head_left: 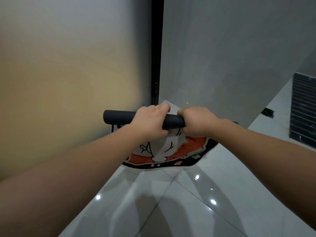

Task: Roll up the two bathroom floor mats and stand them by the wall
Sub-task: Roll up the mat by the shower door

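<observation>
A floor mat [164, 151] with a cartoon print in orange, white and black lies on the white tiles in the corner. Its far part is rolled into a dark grey tube [119, 117], the underside facing out, lying left to right. My left hand [150, 122] grips the roll at its middle. My right hand [196, 121] grips the roll's right end. The near, unrolled part of the mat shows below my hands. Only this one mat is in view.
A frosted glass door [77, 74] with a black frame [156, 57] stands at the left. A grey wall [230, 57] meets it at the corner behind the mat. A dark slatted vent [303, 110] sits at the right. Glossy white floor tiles [171, 202] stretch toward me.
</observation>
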The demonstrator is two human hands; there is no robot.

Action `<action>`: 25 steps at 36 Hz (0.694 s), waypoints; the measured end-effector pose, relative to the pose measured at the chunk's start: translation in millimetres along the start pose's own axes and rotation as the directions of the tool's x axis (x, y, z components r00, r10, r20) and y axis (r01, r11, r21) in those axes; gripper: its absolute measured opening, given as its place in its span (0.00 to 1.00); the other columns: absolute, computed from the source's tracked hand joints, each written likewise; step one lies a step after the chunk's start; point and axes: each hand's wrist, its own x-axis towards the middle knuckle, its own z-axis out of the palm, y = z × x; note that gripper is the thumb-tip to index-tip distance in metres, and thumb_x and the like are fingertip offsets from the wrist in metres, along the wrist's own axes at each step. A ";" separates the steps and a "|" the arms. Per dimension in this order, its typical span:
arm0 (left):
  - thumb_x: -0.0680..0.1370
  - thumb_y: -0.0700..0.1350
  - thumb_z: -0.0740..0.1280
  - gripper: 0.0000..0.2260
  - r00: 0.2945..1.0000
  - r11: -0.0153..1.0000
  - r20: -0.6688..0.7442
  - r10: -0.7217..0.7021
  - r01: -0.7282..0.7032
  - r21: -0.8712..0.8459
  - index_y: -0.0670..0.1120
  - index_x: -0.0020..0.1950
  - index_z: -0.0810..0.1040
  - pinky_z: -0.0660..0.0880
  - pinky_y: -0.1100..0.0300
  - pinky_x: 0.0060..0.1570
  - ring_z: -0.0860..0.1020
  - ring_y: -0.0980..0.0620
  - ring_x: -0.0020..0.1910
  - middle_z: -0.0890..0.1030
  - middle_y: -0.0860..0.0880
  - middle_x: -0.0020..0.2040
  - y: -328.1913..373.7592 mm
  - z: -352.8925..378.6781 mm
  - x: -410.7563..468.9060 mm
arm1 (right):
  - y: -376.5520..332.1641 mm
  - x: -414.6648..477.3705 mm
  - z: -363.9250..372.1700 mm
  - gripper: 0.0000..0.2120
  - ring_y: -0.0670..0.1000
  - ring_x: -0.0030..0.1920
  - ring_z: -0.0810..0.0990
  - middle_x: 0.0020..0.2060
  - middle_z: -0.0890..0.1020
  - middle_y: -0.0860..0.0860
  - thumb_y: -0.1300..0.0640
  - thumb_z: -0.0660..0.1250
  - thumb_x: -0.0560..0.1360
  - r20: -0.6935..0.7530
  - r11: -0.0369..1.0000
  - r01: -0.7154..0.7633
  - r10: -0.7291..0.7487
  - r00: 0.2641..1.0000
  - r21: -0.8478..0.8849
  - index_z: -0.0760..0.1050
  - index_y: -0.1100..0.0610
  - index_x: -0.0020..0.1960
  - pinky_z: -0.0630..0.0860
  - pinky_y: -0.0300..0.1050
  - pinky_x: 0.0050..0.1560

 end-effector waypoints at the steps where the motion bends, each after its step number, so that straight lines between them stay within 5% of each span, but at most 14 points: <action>1: 0.63 0.58 0.69 0.26 0.996 0.996 0.075 -0.039 0.044 -0.076 0.52 0.57 0.65 0.67 0.56 0.38 0.73 0.51 0.42 0.75 0.53 0.49 -3.0 -3.4 2.3 | -0.7 -2.3 0.8 0.08 0.52 0.35 0.73 0.32 0.71 0.46 0.57 0.64 0.68 -0.036 0.999 0.010 -0.011 0.999 -0.046 0.69 0.50 0.46 0.61 0.43 0.29; 5: 0.61 0.56 0.72 0.36 0.934 0.952 0.351 -0.063 0.162 -0.260 0.54 0.67 0.64 0.75 0.51 0.50 0.76 0.49 0.50 0.75 0.53 0.57 -16.6 -14.7 7.4 | -4.0 -8.5 4.6 0.08 0.54 0.35 0.73 0.35 0.74 0.49 0.57 0.65 0.69 -0.282 0.974 0.071 -0.132 0.950 -0.216 0.67 0.53 0.46 0.60 0.45 0.32; 8: 0.64 0.51 0.71 0.21 0.923 0.948 0.381 -0.047 0.162 -0.274 0.55 0.55 0.73 0.76 0.54 0.41 0.78 0.49 0.43 0.79 0.52 0.45 -18.3 -14.3 3.8 | -7.8 -7.3 7.0 0.08 0.54 0.32 0.70 0.37 0.76 0.52 0.59 0.65 0.69 -0.347 0.944 0.132 -0.238 0.907 -0.302 0.67 0.55 0.46 0.62 0.46 0.31; 11: 0.67 0.49 0.67 0.10 0.969 0.993 0.242 -0.043 0.067 -0.094 0.54 0.45 0.70 0.67 0.57 0.33 0.77 0.48 0.40 0.76 0.53 0.38 -16.0 -9.1 -0.7 | -6.7 -4.4 11.0 0.18 0.53 0.36 0.70 0.41 0.74 0.52 0.52 0.66 0.68 -0.263 0.955 0.098 -0.175 0.949 -0.280 0.65 0.54 0.53 0.66 0.47 0.33; 14: 0.69 0.49 0.65 0.08 1.000 0.996 0.025 0.014 -0.016 0.088 0.53 0.46 0.69 0.65 0.56 0.34 0.77 0.46 0.40 0.77 0.51 0.40 -13.1 -1.5 -3.8 | -1.2 0.0 10.5 0.47 0.57 0.51 0.74 0.57 0.69 0.55 0.37 0.68 0.61 -0.119 0.990 0.010 -0.027 0.993 -0.142 0.47 0.48 0.72 0.72 0.50 0.43; 16: 0.69 0.48 0.66 0.08 0.996 0.989 -0.064 0.057 -0.047 0.140 0.51 0.46 0.69 0.63 0.55 0.33 0.77 0.46 0.40 0.78 0.51 0.41 -10.1 2.1 -4.6 | 3.0 1.4 6.7 0.58 0.61 0.63 0.69 0.71 0.58 0.58 0.31 0.68 0.57 -0.059 0.996 -0.041 0.037 0.998 -0.074 0.34 0.45 0.73 0.73 0.56 0.55; 18: 0.69 0.48 0.66 0.10 0.992 0.986 -0.105 0.073 -0.056 0.156 0.51 0.47 0.69 0.62 0.55 0.33 0.77 0.47 0.40 0.77 0.50 0.42 -7.6 4.2 -5.1 | 4.9 2.8 4.1 0.61 0.61 0.69 0.63 0.75 0.50 0.57 0.31 0.69 0.56 0.010 0.996 -0.086 0.087 0.996 -0.017 0.31 0.45 0.72 0.70 0.58 0.61; 20: 0.69 0.49 0.67 0.11 0.992 0.989 -0.114 0.057 -0.040 0.145 0.51 0.47 0.68 0.62 0.55 0.34 0.76 0.47 0.41 0.77 0.50 0.43 -5.2 5.6 -6.0 | 3.8 4.1 2.9 0.52 0.59 0.63 0.72 0.69 0.65 0.56 0.37 0.70 0.60 0.058 0.994 -0.099 0.096 0.994 0.050 0.45 0.47 0.73 0.74 0.52 0.53; 21: 0.69 0.49 0.67 0.11 0.993 0.990 -0.109 0.051 -0.037 0.133 0.51 0.48 0.68 0.62 0.55 0.34 0.76 0.47 0.41 0.77 0.50 0.43 -4.9 5.8 -6.0 | 2.3 4.0 2.8 0.40 0.57 0.55 0.77 0.59 0.76 0.52 0.41 0.70 0.62 0.059 0.994 -0.086 0.082 0.995 0.068 0.58 0.48 0.69 0.75 0.48 0.45; 23: 0.68 0.51 0.67 0.13 0.997 0.994 -0.066 0.050 -0.043 0.101 0.51 0.49 0.68 0.63 0.55 0.35 0.76 0.47 0.42 0.77 0.51 0.44 -5.4 4.7 -4.3 | -0.9 2.8 4.3 0.16 0.53 0.41 0.79 0.39 0.78 0.47 0.46 0.68 0.65 0.023 0.999 -0.037 0.036 0.999 0.029 0.71 0.48 0.51 0.70 0.45 0.35; 25: 0.66 0.55 0.68 0.20 0.998 1.000 0.059 0.011 -0.010 -0.009 0.53 0.54 0.67 0.66 0.56 0.37 0.77 0.49 0.44 0.77 0.53 0.46 -8.8 1.0 -0.2 | -3.0 -1.0 6.3 0.09 0.52 0.36 0.75 0.34 0.75 0.47 0.49 0.65 0.68 -0.036 0.999 0.001 -0.003 0.999 -0.046 0.71 0.50 0.46 0.67 0.45 0.33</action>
